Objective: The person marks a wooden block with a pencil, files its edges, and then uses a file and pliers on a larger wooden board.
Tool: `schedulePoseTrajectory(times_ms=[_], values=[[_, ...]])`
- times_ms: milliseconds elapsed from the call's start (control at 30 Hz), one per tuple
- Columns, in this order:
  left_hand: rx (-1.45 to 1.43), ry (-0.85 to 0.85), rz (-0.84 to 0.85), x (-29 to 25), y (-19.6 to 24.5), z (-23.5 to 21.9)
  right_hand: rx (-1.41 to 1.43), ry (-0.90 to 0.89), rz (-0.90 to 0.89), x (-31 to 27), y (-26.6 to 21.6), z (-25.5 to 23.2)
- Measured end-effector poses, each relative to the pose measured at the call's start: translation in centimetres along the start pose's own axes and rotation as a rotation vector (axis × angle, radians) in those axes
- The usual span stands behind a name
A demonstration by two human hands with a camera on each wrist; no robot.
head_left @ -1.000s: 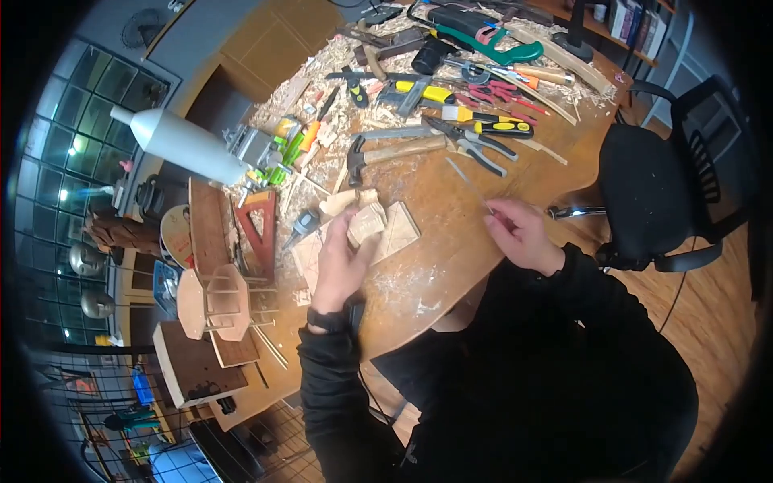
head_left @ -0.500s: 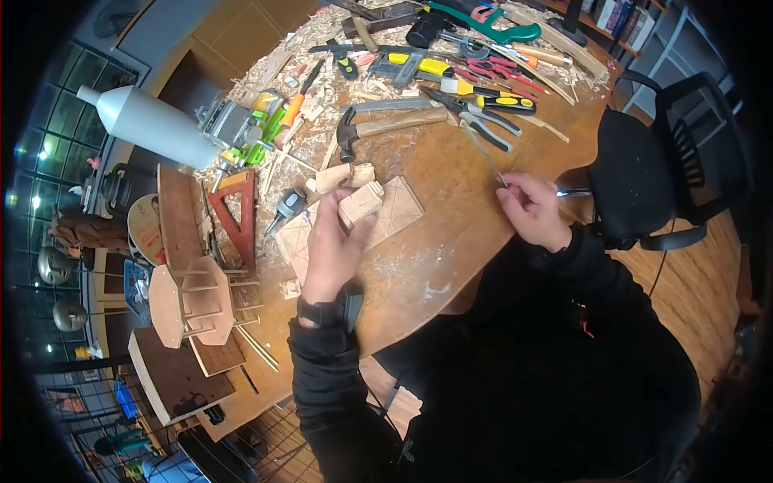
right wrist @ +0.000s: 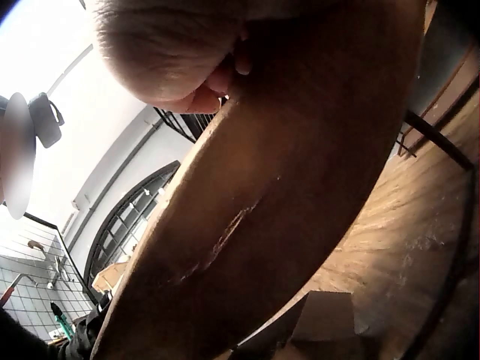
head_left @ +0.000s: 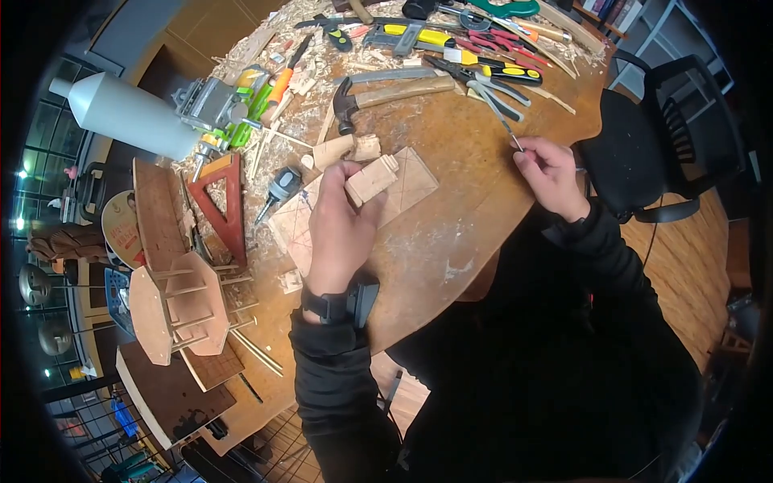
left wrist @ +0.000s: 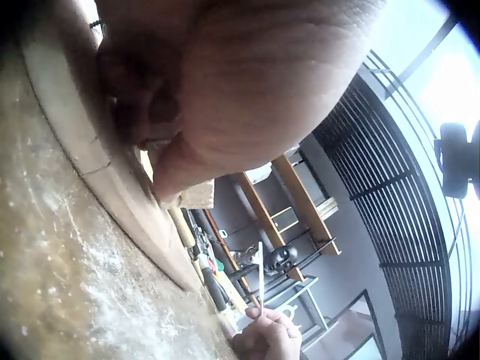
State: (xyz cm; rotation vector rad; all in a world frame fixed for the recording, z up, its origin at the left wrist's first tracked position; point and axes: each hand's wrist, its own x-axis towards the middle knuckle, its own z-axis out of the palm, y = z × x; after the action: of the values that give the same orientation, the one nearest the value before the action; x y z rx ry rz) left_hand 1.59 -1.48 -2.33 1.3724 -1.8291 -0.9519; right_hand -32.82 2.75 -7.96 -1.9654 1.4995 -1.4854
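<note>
In the head view my left hand (head_left: 342, 233) grips a small carved wooden block (head_left: 372, 182), stepped at its far end, between thumb and fingers. Hand and block are over a flat wooden board (head_left: 417, 183) marked with pencil lines. Part of the block (left wrist: 197, 196) shows past the thumb in the left wrist view. Off to the right, near the table edge, my right hand (head_left: 551, 177) pinches a slim metal tool (head_left: 496, 111) by its near end, its far end pointing toward the pliers (head_left: 491, 92). The right wrist view hides the tool behind hand and tabletop.
A claw hammer (head_left: 403, 92), a carved wood piece (head_left: 334, 151) and a short screwdriver (head_left: 282, 187) lie beyond the board. A red triangle square (head_left: 229, 205) and an octagonal wooden frame (head_left: 181, 306) stand left. Shavings and several tools cover the back; a chair (head_left: 644, 161) stands right.
My right hand has moved farther from the left hand, carrying the slim tool to the right. The left hand still grips the block, now tilted differently. The head view has shifted.
</note>
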Motion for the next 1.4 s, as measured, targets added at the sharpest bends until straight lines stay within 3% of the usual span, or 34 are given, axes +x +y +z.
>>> schedulePoseTrajectory(times_ms=[167,233,300,400,533,700,900,1133,1400], values=[[0.021,0.021,-0.002,0.0,0.5,0.0,0.019,-0.062,0.04,0.3,-0.2,-0.2],[-0.036,0.097,0.151,0.3,-1.3,0.5,0.05,-0.105,0.066,0.3,-0.5,-0.3],[-0.022,0.109,0.146,0.1,-0.9,0.5,0.043,-0.125,0.053,0.5,-1.0,-0.6],[-0.009,0.115,0.137,-0.2,-0.8,0.3,0.065,-0.26,0.175,0.9,-1.0,-0.9],[0.002,0.11,0.116,-0.5,-0.5,0.0,0.045,-0.233,0.019,1.5,-2.2,-0.6],[0.012,0.085,0.117,-0.4,-0.9,0.1,0.017,-0.217,-0.022,0.8,-5.1,-0.3],[0.064,0.093,0.14,-0.7,-0.1,-0.1,0.182,-0.264,-0.23,0.2,-7.5,1.5],[0.03,0.047,0.029,-0.8,0.7,-0.4,0.2,-0.296,-0.259,1.9,-7.4,3.4],[0.019,0.038,0.061,-0.7,0.1,-0.5,0.042,-0.406,-0.335,4.0,-8.0,2.3]])
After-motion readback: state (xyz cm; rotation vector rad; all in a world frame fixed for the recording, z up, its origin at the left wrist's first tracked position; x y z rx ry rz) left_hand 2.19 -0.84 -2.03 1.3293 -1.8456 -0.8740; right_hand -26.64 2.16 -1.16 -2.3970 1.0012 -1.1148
